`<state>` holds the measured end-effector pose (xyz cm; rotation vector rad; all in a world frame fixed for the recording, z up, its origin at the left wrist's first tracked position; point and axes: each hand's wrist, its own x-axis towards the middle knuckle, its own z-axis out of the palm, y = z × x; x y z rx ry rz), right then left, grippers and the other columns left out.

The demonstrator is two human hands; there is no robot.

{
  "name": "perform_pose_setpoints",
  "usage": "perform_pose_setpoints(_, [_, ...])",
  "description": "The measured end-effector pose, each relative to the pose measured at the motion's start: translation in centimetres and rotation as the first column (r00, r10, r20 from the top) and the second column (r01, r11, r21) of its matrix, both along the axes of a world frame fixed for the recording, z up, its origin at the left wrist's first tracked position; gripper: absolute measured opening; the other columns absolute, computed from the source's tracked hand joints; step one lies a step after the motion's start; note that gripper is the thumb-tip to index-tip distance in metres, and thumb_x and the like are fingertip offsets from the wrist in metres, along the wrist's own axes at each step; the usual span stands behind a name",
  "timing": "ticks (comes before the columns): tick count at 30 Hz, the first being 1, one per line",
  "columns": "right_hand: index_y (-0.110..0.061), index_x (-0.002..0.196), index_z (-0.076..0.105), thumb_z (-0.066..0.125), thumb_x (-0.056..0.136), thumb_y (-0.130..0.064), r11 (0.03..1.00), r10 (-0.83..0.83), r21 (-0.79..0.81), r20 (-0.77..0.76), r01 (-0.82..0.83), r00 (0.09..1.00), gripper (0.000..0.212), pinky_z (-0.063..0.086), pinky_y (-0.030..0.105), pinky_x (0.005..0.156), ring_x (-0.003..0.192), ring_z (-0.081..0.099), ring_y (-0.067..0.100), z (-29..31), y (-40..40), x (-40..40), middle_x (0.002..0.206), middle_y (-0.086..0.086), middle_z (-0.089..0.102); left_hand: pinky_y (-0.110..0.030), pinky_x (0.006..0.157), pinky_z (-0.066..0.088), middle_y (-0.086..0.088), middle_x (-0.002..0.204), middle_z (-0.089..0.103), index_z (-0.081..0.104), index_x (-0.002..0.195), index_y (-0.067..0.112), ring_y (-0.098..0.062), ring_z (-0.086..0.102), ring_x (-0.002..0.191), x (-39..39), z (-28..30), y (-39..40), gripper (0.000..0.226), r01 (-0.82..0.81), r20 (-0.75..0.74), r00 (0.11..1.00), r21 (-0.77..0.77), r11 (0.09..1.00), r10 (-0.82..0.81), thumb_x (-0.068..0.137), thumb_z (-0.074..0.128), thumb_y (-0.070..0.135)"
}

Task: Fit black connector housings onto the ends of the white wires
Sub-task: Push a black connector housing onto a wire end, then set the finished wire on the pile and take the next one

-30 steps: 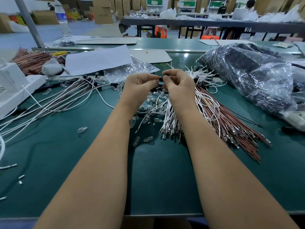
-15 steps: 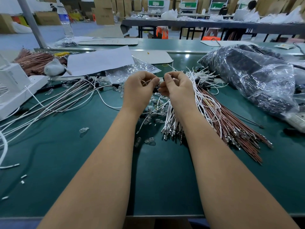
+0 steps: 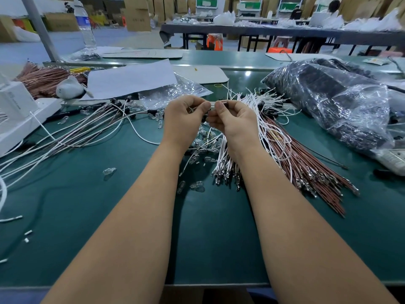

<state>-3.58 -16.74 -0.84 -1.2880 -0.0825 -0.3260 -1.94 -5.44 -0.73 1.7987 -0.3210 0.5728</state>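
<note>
Hands meet above the green mat: left hand (image 3: 184, 119) pinches a white wire (image 3: 212, 104), its end at 9 o'clock of the black connector housing (image 3: 225, 104) pinched by right hand (image 3: 235, 119).

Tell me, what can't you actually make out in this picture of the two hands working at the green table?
Head view only:
- What the left hand and right hand pinch: a short white wire end shows between them, but curled fingers cover any black housing.
- Contents of the crinkled clear plastic bag: dark shapes, blurred by glare.
- The white plastic device: cut off by the left edge.
- Metal tips of the white wire bundle: too small.
</note>
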Motion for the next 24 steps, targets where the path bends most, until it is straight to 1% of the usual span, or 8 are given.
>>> perform_pose_setpoints(3, [0.000,0.096,0.062,0.060,0.093,-0.006,0.999,0.000,-0.038,-0.003,0.000,1.000,0.007,0.053,0.021,0.058,0.058,0.064,0.011,-0.2,0.1,0.1,0.074,0.008,0.067,-0.028,0.070,0.056,-0.009,0.079,0.070,0.072,0.088,0.003,-0.015,0.065,0.070,-0.2,0.0,-0.5,0.007,0.038,-0.010,0.999,-0.020,0.999,-0.038,0.088,0.067,0.009])
perform_pose_setpoints(7, [0.000,0.094,0.062,0.060,0.093,-0.007,1.000,0.006,-0.024,-0.004,-0.006,1.000,0.006,0.052,0.020,0.057,0.057,0.064,0.011,-0.2,0.1,0.1,0.072,0.007,0.067,-0.036,0.074,0.059,-0.012,0.078,0.071,0.071,0.088,0.001,-0.019,0.067,0.072,-0.3,-0.1,-0.6,0.008,0.064,-0.034,0.997,-0.063,0.996,-0.066,0.089,0.066,0.008])
perform_pose_setpoints(11, [0.002,0.096,0.062,0.061,0.093,-0.006,1.000,0.021,-0.001,-0.012,-0.021,1.000,0.008,0.053,0.022,0.058,0.058,0.064,0.013,0.0,0.0,0.1,0.073,0.010,0.067,-0.038,0.075,0.059,-0.016,0.081,0.071,0.072,0.092,-0.004,-0.018,0.065,0.072,-0.5,0.0,-0.4,0.015,0.085,-0.050,0.995,-0.085,0.993,-0.090,0.090,0.065,0.009])
perform_pose_setpoints(14, [-0.001,0.091,0.062,0.061,0.093,-0.006,0.999,0.039,0.017,-0.012,-0.039,0.999,0.005,0.053,0.022,0.058,0.055,0.062,0.012,0.3,-0.1,0.0,0.071,0.008,0.066,-0.043,0.077,0.057,-0.019,0.083,0.071,0.072,0.093,-0.003,-0.021,0.064,0.075,-0.4,0.1,-0.2,0.015,0.089,-0.058,0.994,-0.092,0.992,-0.095,0.090,0.065,0.010])
perform_pose_setpoints(17, [-0.003,0.086,0.061,0.061,0.093,-0.007,0.998,0.058,0.024,-0.021,-0.057,0.998,0.008,0.053,0.023,0.058,0.052,0.059,0.012,0.3,-0.2,0.1,0.067,0.007,0.065,-0.049,0.079,0.056,-0.024,0.085,0.071,0.073,0.093,-0.003,-0.026,0.062,0.076,-0.4,0.1,-0.1,0.015,0.108,-0.061,0.992,-0.108,0.988,-0.115,0.090,0.066,0.009])
perform_pose_setpoints(20, [-0.005,0.083,0.061,0.062,0.092,-0.008,0.996,0.089,0.027,-0.029,-0.088,0.996,0.010,0.053,0.024,0.058,0.053,0.059,0.013,0.1,-0.4,0.1,0.067,0.008,0.064,-0.048,0.081,0.054,-0.023,0.084,0.070,0.073,0.092,-0.001,-0.022,0.061,0.075,-0.4,0.1,0.3,0.012,0.134,-0.064,0.988,-0.130,0.982,-0.144,0.088,0.067,0.008])
perform_pose_setpoints(22, [-0.005,0.082,0.062,0.063,0.091,-0.008,0.993,0.116,0.042,-0.033,-0.115,0.993,0.009,0.053,0.025,0.059,0.054,0.059,0.013,0.1,-0.6,0.2,0.068,0.009,0.065,-0.045,0.081,0.054,-0.019,0.082,0.070,0.072,0.093,0.002,-0.022,0.061,0.076,-0.4,0.1,0.4,0.009,0.160,-0.067,0.983,-0.145,0.976,-0.171,0.088,0.068,0.008])
perform_pose_setpoints(24, [-0.005,0.082,0.062,0.064,0.091,-0.008,0.989,0.136,0.056,-0.031,-0.135,0.990,0.009,0.053,0.025,0.059,0.053,0.060,0.013,0.1,-0.7,0.2,0.065,0.007,0.066,-0.040,0.078,0.055,-0.014,0.080,0.069,0.071,0.095,0.004,-0.019,0.061,0.075,-0.3,0.1,0.5,0.009,0.181,-0.065,0.979,-0.157,0.971,-0.193,0.088,0.068,0.008])
